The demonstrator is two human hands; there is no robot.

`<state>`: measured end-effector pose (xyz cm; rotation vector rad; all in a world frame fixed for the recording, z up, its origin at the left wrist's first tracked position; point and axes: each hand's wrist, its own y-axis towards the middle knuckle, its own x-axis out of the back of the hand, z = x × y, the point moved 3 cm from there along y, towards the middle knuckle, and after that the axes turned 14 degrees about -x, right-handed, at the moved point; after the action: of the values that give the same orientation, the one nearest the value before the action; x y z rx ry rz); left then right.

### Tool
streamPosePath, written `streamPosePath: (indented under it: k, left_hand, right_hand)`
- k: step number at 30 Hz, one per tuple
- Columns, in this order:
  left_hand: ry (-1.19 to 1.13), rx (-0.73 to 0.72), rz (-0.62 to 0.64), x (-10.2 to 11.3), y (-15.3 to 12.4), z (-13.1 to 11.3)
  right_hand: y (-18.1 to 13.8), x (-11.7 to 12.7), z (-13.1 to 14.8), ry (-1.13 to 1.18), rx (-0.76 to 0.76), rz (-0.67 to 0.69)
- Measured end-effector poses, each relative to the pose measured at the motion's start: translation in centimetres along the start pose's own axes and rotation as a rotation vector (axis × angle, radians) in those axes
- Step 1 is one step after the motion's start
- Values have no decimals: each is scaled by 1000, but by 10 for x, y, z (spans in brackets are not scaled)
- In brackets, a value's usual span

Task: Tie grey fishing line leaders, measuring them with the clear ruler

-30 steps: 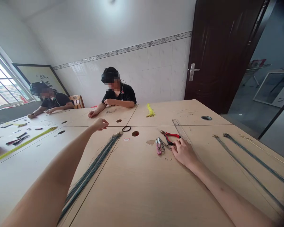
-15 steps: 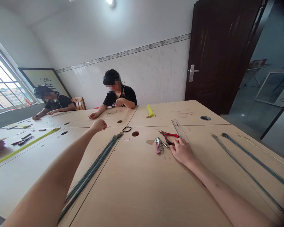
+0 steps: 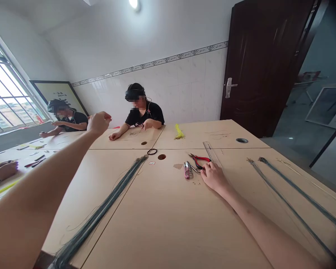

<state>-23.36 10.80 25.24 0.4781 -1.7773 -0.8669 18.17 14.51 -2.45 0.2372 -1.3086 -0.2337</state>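
My left hand [image 3: 99, 122] is raised well above the table [image 3: 168, 220], its fingers pinched together on something too thin to make out. Below it a long bundle of dark teal cords [image 3: 106, 205] lies slanted across the tabletop. My right hand [image 3: 213, 176] rests on the table with curled fingers, touching the handles of the red pliers [image 3: 199, 160]. Pink snips [image 3: 187, 170] and a small metal tool lie just left of that hand. A steel ruler [image 3: 210, 151] lies beyond the pliers.
Two more dark cord bundles [image 3: 294, 194] stretch along the right side. A black ring [image 3: 152, 151] lies beside a cable hole [image 3: 161, 157]; yellow cords [image 3: 178, 132] lie farther back. Two people sit across the table; another person's hand [image 3: 5, 171] rests at the left. A dark door [image 3: 257, 67] stands behind.
My left hand has lifted up and to the left, away from the end of the cord bundle, still pinched. My right hand has stayed by the pliers.
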Motion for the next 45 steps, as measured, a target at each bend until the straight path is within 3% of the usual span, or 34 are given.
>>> streamPosePath:
  k: [6,9,12,15,17,20,23,27,30,33,38,45]
  left_hand:
    - [-89,17,-315,51,27,-36]
    - [-203,49,-520,71,46,-70]
    - [-380,35,-593,75,62,-117]
    - [-524,-67,-539,59,59,-182]
    - [-592,-174,-467,38,40,-231]
    - [-660,-341,-190,-3,-10,-295]
    - [-662,-424,87,-40,-67,-329]
    - [-589,-413,165,-65,-110,-329]
    - [-561,-383,129,-68,-117,-318]
    - [-538,-374,83,-60,-118,-309]
    - [-366,-446,-24,-40,-124,-300]
    - [-326,-485,-91,-26,-130,-293]
  right_hand:
    - [-2,1,1,29,-12,10]
    - [-2,3,1,56,-26,20]
    - [-3,5,2,96,-36,34]
    - [-7,9,3,156,-47,51]
    - [-10,14,5,213,-57,64]
    - [-12,33,7,328,-71,78]
    - [-8,73,9,466,-58,83]
    - [-6,151,10,650,64,112]
    - [-25,208,11,738,178,138]
    - [-54,243,13,698,245,219]
    - [-89,261,27,621,307,285]
    - [-106,265,42,617,340,33]
